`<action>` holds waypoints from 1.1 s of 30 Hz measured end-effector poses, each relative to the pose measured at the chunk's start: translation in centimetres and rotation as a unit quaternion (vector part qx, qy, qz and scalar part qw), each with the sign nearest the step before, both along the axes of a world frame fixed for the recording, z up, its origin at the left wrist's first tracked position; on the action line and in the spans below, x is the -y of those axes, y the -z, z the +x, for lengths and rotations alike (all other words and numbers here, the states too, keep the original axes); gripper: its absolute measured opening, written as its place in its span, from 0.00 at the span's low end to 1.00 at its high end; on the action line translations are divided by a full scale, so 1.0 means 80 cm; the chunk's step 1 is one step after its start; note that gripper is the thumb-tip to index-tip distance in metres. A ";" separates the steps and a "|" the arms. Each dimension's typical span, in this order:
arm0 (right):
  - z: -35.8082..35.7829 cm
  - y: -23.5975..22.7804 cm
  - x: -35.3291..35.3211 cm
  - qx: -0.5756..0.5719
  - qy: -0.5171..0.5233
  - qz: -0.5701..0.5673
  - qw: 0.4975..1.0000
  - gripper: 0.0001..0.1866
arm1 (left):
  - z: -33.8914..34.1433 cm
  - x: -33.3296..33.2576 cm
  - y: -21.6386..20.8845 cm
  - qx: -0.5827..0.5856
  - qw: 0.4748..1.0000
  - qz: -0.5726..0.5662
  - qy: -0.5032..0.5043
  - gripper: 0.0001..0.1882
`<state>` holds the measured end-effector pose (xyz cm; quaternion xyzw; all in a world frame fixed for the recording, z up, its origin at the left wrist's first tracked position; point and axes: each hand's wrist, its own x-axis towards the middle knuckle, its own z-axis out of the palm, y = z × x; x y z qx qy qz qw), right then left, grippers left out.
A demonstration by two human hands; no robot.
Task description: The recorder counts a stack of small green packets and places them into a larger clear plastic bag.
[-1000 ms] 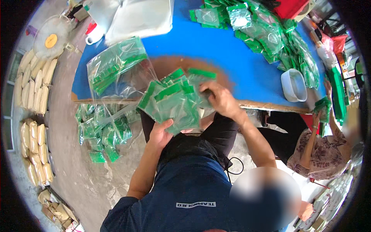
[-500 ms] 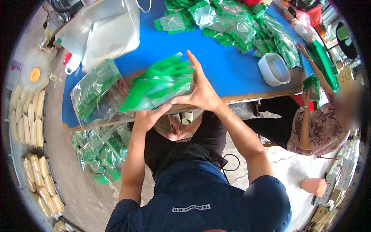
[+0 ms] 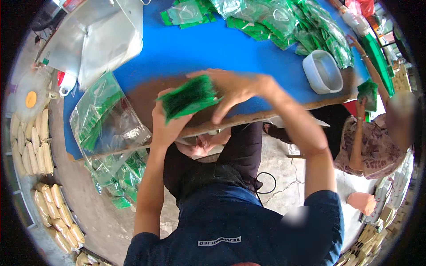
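Observation:
Above the near edge of the blue table (image 3: 168,55), my left hand (image 3: 167,127) grips a stack of green packets (image 3: 188,99) from its left and lower side. The stack is held tilted and is blurred by motion. My right hand (image 3: 237,88) is at the stack's right end, fingers stretched over its top and thumb spread below; whether it touches is hard to tell. To the left of my left hand, a large clear plastic bag (image 3: 104,113) with green packets inside lies at the table's edge.
Green packets in clear wrap (image 3: 284,22) are heaped along the far side. A white tub (image 3: 324,73) stands at the right. A metal tray (image 3: 102,40) and red-capped bottle (image 3: 66,82) are at the left. More packets (image 3: 120,177) sit below the table. A co-worker (image 3: 368,146) holds a green packet.
The green packets, fanned out before, are now in a tighter, upright stack. My right hand has shifted from below and behind them to their right end. The view has moved slightly.

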<state>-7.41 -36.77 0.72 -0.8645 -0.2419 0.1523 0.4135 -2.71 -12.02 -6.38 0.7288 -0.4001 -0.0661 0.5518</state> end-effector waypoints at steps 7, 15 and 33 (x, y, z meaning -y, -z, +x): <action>0.136 0.045 0.283 0.366 0.518 -0.273 0.724 0.52 | -0.017 -0.003 -0.009 -0.081 0.983 0.157 -0.057 0.30; 0.120 0.125 0.212 0.138 0.630 -0.325 0.692 0.58 | -0.024 -0.013 0.009 -0.140 0.966 -0.074 -0.204 0.36; 0.070 0.065 -0.056 0.346 0.399 -0.218 0.820 0.37 | -0.139 -0.120 0.063 -0.619 0.670 -0.404 0.062 0.28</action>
